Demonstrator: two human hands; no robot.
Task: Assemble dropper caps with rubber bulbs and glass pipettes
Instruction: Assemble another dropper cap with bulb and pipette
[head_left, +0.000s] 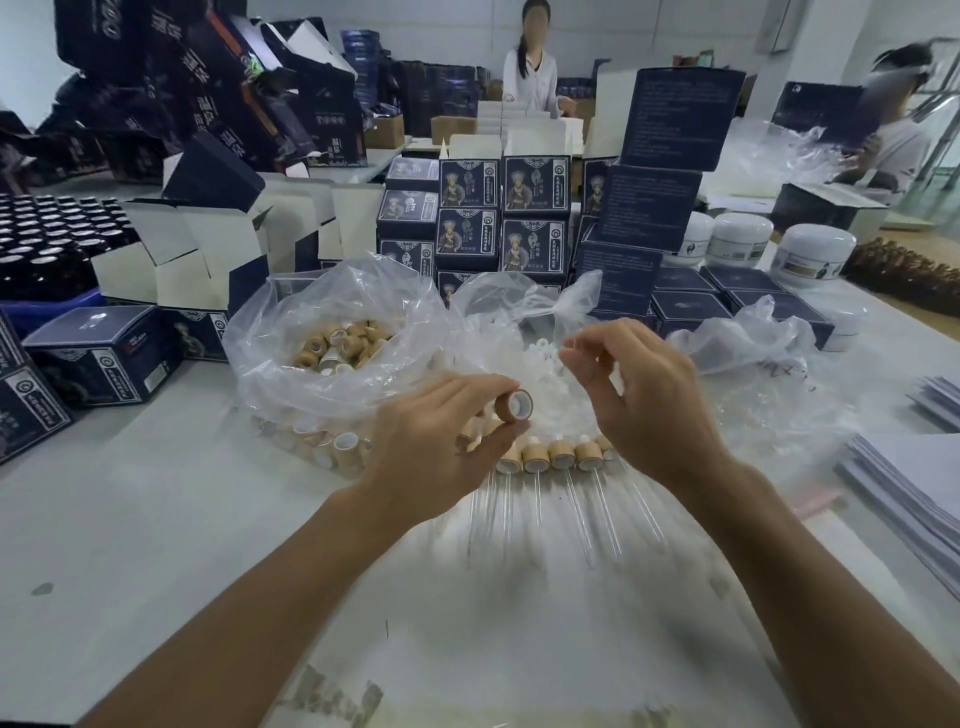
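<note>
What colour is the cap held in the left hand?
Tan, wood-look cap with white inside; head view.

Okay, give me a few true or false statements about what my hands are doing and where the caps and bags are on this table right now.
1. The left hand pinches a tan wood-look dropper cap. True.
2. The right hand grips a glass pipette. False: it hovers over the white rubber bulbs; anything between its fingertips is too small to tell.
3. The clear plastic bag of loose tan caps lies left of the bulbs. True.
4. The row of finished droppers stands upright. False: they lie flat, pipettes pointing toward the person.
</note>
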